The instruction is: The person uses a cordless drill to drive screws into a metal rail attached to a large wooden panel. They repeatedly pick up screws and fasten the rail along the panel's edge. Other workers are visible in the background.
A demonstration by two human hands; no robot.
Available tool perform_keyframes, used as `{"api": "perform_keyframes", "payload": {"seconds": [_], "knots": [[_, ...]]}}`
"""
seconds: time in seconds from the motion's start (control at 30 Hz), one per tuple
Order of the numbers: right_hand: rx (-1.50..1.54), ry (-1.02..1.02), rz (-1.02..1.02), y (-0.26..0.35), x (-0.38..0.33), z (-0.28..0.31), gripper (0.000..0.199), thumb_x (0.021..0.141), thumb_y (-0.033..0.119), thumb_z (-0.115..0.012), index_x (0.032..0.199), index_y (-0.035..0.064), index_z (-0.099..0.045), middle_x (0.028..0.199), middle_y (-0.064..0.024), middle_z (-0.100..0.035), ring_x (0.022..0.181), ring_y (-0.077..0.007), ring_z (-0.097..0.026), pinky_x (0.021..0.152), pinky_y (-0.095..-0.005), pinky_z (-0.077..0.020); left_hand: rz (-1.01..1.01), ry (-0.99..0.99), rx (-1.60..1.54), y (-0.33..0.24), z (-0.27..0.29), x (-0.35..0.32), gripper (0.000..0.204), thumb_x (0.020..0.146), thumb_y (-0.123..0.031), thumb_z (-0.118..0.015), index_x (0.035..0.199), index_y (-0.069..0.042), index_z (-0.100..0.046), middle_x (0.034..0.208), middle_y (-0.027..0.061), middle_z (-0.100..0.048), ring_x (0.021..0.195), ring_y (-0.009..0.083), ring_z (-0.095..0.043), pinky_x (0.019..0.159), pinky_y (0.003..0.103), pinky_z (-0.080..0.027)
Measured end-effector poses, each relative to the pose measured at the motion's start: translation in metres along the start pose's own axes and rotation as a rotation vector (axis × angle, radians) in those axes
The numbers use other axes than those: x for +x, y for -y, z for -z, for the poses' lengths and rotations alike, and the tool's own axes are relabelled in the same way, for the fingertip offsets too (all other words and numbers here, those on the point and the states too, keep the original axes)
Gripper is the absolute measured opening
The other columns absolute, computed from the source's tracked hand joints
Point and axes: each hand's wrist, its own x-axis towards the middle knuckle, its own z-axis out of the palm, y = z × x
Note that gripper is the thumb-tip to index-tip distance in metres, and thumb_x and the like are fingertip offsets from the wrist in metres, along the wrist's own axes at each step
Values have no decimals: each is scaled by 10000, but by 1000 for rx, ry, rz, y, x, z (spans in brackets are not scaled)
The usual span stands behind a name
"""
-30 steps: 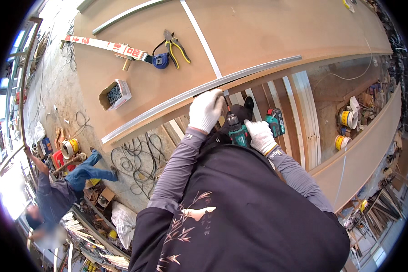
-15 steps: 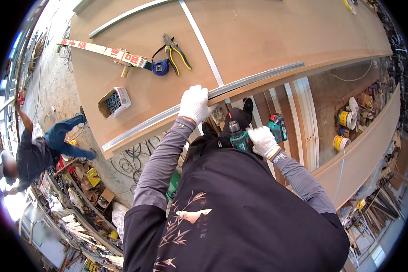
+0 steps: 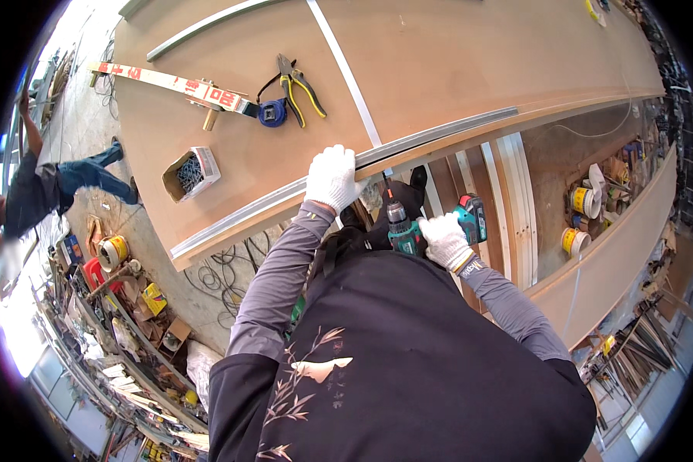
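My right hand [image 3: 445, 241], in a white glove, is wrapped round the handle of a green cordless drill [image 3: 403, 225]. The drill's bit points at the front edge of the brown board [image 3: 454, 69]. Also gloved, my left hand [image 3: 333, 179] is closed over a grey metal strip [image 3: 246, 214] that lies along this edge. The fingers rest on top; the thumb is partly hidden. A box of screws [image 3: 205, 175] stands on the board left of that hand. Farther back lie pliers [image 3: 300, 88] with black and yellow handles and a blue tape measure [image 3: 272, 114].
A long strip with red printing [image 3: 173, 83] lies at the board's left. Beneath the edge are several wooden planks [image 3: 508, 200]. Yellow-and-white buckets [image 3: 576, 241] stand at the right. Cables [image 3: 215, 283] coil on the floor. At far left, a person [image 3: 46, 181] is walking.
The person at the far left has moved farther left and away. My view has shifted slightly. Both hands keep their holds, with the drill bit still near the board's edge.
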Motion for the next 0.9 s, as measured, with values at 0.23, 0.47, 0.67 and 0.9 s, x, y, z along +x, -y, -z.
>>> {"api": "perform_keyframes", "payload": {"seconds": [0.23, 0.47, 0.67, 0.9], "knots": [[-16, -1, -5, -1, 1, 5, 481, 687, 150, -723, 1156, 71, -651, 778, -85, -648, 775, -285, -656, 760, -461, -430, 4, 13, -7, -1, 0, -1, 470, 686, -387, -858, 946, -54, -652, 920, 118, -619, 907, 296, -648, 774, 416, -534], [-33, 18, -16, 0, 0, 14, 462, 706, 139, -711, 1160, 73, -653, 775, -88, -643, 776, -289, -650, 760, -455, -429, 31, 43, -13, -3, 0, -2, 502, 690, -390, -861, 994, -47, -656, 941, 123, -619, 925, 309, -649, 792, 428, -537], [-13, 45, -21, 0, 0, 28, 463, 719, 126, -699, 1174, 57, -646, 794, -97, -642, 790, -294, -640, 759, -443, -433, 44, 30, -21, -2, -2, -1, 502, 682, -377, -861, 999, -46, -656, 933, 122, -621, 921, 308, -650, 784, 427, -532], [-33, 64, -37, 3, 2, 35, 439, 736, 111, -684, 1168, 48, -640, 815, -96, -641, 800, -290, -637, 755, -437, -439, 48, -15, -16, -4, -6, -3, 484, 662, -371, -851, 968, -56, -649, 919, 118, -613, 887, 308, -638, 766, 427, -517]]}}
